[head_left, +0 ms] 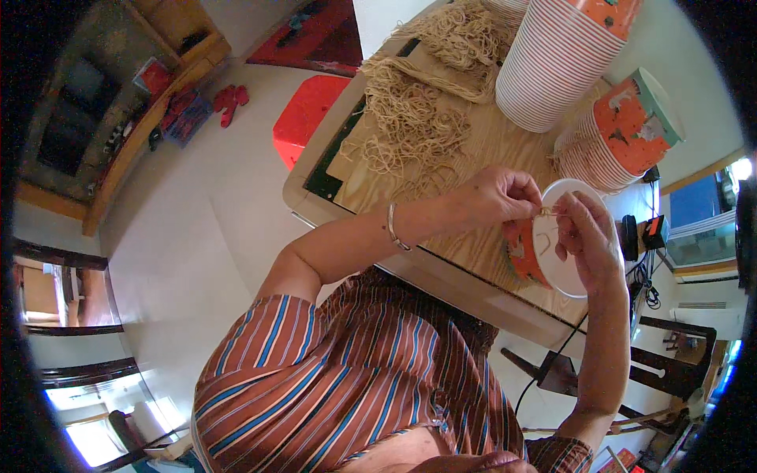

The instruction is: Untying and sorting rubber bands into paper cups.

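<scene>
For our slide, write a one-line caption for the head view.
Both hands, left and right, thread a string at a paper cup over a table strewn with strings.

A light plywood-topped table with a beige frame [505, 150] carries loose piles of pale dry noodles [410, 118], a tall stack of striped paper cups [552, 63] and a shorter tilted orange-printed cup stack [623, 130].

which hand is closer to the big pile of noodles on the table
Left. The left hand is just below the noodle pile, near its lower strands. The right hand is farther off to the right, against the paper cup.
</scene>
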{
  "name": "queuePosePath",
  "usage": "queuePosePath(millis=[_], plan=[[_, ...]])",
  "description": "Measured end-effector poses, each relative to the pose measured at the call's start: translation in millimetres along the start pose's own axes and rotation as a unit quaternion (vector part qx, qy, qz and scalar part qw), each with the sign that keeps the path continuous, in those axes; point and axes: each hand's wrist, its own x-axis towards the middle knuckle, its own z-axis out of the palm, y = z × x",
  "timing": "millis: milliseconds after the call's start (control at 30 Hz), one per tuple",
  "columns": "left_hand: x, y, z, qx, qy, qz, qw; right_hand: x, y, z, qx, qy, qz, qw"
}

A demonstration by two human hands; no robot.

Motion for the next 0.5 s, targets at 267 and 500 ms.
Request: queuePosePath(millis=[267, 500], plan=[[-1.7, -2.6, -0.9, -0.004, -0.007, 0.009, 1.0, 2.9, 8.6, 3.1, -0.253, -0.032, -0.061, 0.965], [-2.8, -0.1, 0.0, 0.04, 0.006, 0.015, 0.999, -2.4, 0.3, 3.0, -0.119, -0.022, 0.017, 0.993]])
